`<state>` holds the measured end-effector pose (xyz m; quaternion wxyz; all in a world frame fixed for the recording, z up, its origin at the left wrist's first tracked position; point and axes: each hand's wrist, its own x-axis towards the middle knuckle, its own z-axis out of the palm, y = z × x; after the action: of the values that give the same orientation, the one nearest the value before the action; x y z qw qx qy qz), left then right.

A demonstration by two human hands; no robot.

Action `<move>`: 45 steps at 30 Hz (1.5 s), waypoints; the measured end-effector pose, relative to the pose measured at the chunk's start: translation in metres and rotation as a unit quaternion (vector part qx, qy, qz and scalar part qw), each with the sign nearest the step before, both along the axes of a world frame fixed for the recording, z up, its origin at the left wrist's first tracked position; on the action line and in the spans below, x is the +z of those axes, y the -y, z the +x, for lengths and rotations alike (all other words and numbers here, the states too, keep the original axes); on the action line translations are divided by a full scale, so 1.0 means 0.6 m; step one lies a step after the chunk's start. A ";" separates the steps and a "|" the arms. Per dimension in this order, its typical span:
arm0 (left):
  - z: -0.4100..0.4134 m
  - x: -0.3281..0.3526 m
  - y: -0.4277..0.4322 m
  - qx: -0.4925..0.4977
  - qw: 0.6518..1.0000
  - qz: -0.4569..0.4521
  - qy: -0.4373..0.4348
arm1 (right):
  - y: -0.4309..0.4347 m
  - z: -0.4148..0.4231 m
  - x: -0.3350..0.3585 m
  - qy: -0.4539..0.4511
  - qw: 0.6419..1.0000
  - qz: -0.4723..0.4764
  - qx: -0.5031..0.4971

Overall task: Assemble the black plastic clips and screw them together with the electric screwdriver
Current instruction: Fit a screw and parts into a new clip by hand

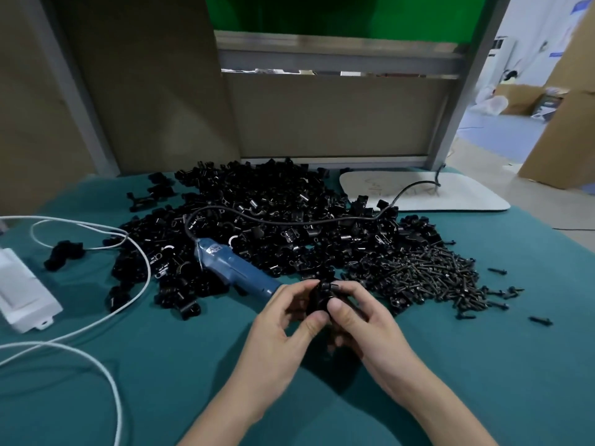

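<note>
white box (24, 291): far left of counter (180, 365), flat on the teal cover.
white cord (141, 278): loops in from the left edge; one loop touches the left fringe of the clip pile, another runs off the bottom edge.
stray clips (64, 252): small black clump left of the main heap, apart from it, white cord just beside.
clip pile (257, 214): big heap of black plastic clips, centre back of counter, reaching the back panel.
electric screwdriver (231, 268): blue body, lying tilted on the near side of the clip pile, front end toward the hands, tip hidden behind the left hand.
black cable (289, 220): leaves the screwdriver's rear, crosses over the clip pile, goes right onto the white tray.
left hand (280, 329): front centre, thumb and fingers pinching the left side of the held clip.
held clip (318, 299): black, clamped between both hands, above the counter just in front of the clip pile; too dark to tell if one part or two.
right hand (363, 323): thumb pressed on the clip's front, fingers curled behind it, gripping.
screw pile (428, 278): dark screws, right of the hands, touching the clip pile's right edge.
loose screws (541, 320): a few scattered right of the screw pile, apart from it.
white tray (467, 197): back right, flat on counter.
cardboard boxes (560, 146): far right background, off the counter.
</note>
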<state>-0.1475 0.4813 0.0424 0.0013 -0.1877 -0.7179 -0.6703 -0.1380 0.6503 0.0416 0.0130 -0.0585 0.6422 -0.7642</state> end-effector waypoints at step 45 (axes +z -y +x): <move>-0.082 0.064 -0.174 -0.010 0.703 -0.616 -0.355 | -0.133 0.002 0.036 0.016 0.913 -0.350 -0.210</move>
<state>-0.1968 0.5855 0.0806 0.1332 -0.3781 -0.9154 0.0379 -0.1368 0.7301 0.0629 -0.1588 0.0885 0.3304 -0.9262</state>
